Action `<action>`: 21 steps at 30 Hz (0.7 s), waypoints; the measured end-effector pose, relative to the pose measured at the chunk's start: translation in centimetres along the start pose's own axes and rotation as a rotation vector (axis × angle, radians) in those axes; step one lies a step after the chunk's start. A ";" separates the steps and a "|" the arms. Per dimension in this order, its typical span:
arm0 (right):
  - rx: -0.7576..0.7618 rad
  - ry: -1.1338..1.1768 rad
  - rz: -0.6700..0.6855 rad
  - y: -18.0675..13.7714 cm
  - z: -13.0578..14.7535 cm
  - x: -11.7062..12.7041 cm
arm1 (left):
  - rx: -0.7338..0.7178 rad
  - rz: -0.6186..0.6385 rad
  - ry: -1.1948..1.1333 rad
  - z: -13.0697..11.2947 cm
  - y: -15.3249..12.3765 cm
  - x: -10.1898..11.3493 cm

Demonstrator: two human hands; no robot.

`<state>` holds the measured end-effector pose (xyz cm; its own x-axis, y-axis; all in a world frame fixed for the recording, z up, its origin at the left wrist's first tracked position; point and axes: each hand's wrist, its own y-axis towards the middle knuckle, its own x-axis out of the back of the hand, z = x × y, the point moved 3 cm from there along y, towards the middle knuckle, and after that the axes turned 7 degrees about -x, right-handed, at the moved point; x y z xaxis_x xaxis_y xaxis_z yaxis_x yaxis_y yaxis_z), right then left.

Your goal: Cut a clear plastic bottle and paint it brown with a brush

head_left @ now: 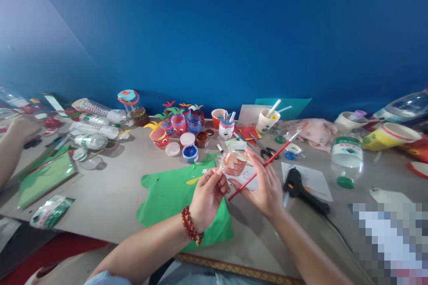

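My left hand (211, 189), with a red beaded bracelet, is closed with its fingertips on the lower left edge of a clear plastic piece (235, 163) partly painted brown. My right hand (265, 185) steadies the piece from the right, thumb below and fingers above. A red-handled paintbrush (249, 180) lies slantwise in the right hand, its bristles pointing up and away to the right. Under my hands is a green paper sheet (167, 193) beside a white drawn-on sheet. An open blue paint pot (190, 153) and a brown paint pot (202, 139) stand just beyond.
A black glue gun (306, 191) with a cord lies right, near scissors (267, 151) and a bottle top half (347, 160). Plastic bottles (90, 141) lie left. Decorated pots (158, 137) line the back. Another person's arm (16, 142) reaches in at far left.
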<state>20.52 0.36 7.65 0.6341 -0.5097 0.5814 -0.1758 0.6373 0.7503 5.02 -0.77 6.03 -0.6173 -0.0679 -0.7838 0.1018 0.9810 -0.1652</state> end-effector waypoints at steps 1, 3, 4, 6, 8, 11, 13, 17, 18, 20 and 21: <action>-0.001 -0.006 0.003 0.0 0.0 0.0 | -0.001 0.000 -0.002 0.0 0.0 0.0; 0.007 -0.018 0.003 0.1 0.0 -0.1 | 0.001 -0.002 -0.012 0.0 0.0 0.0; 0.014 -0.024 -0.003 0.1 0.0 -0.1 | 0.003 -0.002 -0.019 0.0 0.0 0.0; 0.030 -0.034 -0.018 0.2 -0.1 -0.1 | 0.013 -0.001 -0.031 0.0 -0.2 -0.1; 0.038 -0.038 -0.022 0.1 -0.1 -0.1 | 0.018 0.000 -0.031 0.0 -0.3 -0.1; 0.028 -0.031 -0.006 -0.1 -0.3 -0.3 | -0.009 -0.003 -0.011 -0.2 -0.5 -0.3; 0.025 -0.018 0.000 -0.2 -0.4 -0.4 | -0.028 -0.005 0.003 -0.2 -0.5 -0.3; 0.045 0.019 -0.008 -0.4 -0.3 -0.4 | 0.001 -0.003 -0.020 -0.1 -0.4 -0.2; 0.044 0.027 -0.008 -0.4 -0.2 -0.4 | 0.007 -0.004 -0.030 -0.1 -0.3 -0.1; 0.036 0.038 -0.010 -0.3 -0.1 -0.4 | 0.004 -0.009 -0.039 -0.2 -0.2 -0.1; 0.032 0.041 -0.012 -0.3 -0.1 -0.3 | 0.000 -0.013 -0.037 -0.2 -0.2 0.0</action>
<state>20.44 0.37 7.19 0.6663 -0.4930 0.5595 -0.1918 0.6118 0.7674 4.88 -0.89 6.21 -0.5889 -0.0871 -0.8035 0.0942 0.9800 -0.1753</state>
